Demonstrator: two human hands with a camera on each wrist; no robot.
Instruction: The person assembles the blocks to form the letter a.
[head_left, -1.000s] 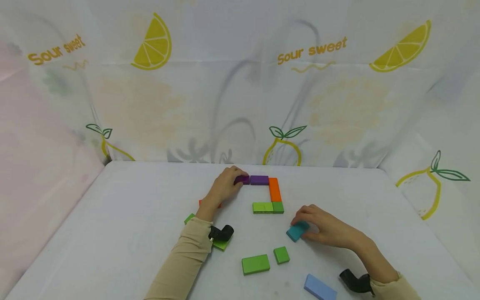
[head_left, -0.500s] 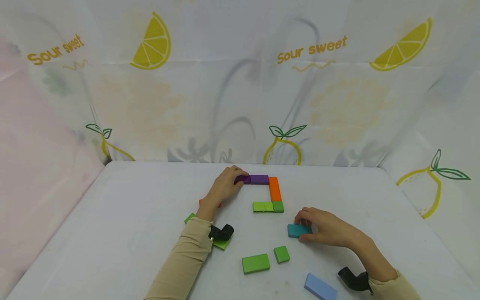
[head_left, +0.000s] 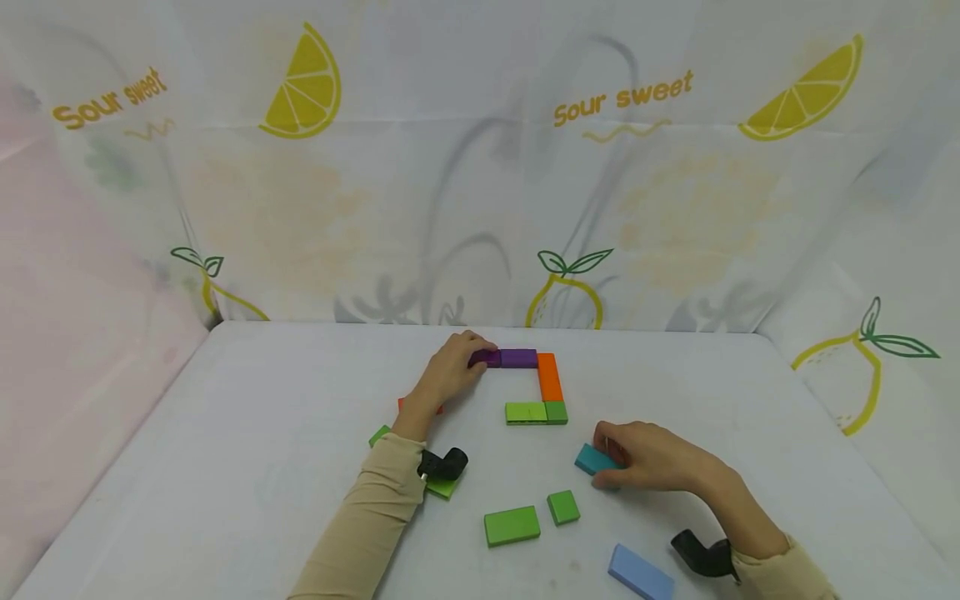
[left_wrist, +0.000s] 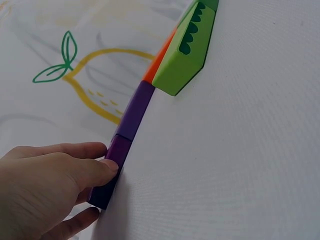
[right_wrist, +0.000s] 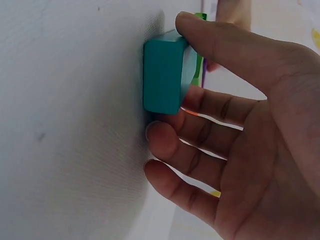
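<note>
My left hand [head_left: 450, 371] pinches a dark purple block [left_wrist: 115, 155] between thumb and fingers. This block meets the end of a violet block [head_left: 518, 358]. An orange block [head_left: 550, 377] runs from there toward me, down to a small green block [head_left: 556, 412] with a lime block [head_left: 525, 412] beside it. My right hand [head_left: 660, 458] holds a teal block [right_wrist: 162, 75] low at the table, right of that shape. In the right wrist view the thumb lies along one edge of it and fingers curl at the other side; their contact is partly hidden.
A green rectangular block [head_left: 512, 526], a small green block [head_left: 563, 507] and a light blue block [head_left: 640, 572] lie nearer me. Under my left forearm, a red block [head_left: 402, 405], a green one [head_left: 379, 433] and a lime one [head_left: 442, 487] are partly covered.
My right hand has shifted slightly right and toward me. The teal block has turned in its fingers, first level, now slanting the other way. My left hand stays on the dark purple block.
</note>
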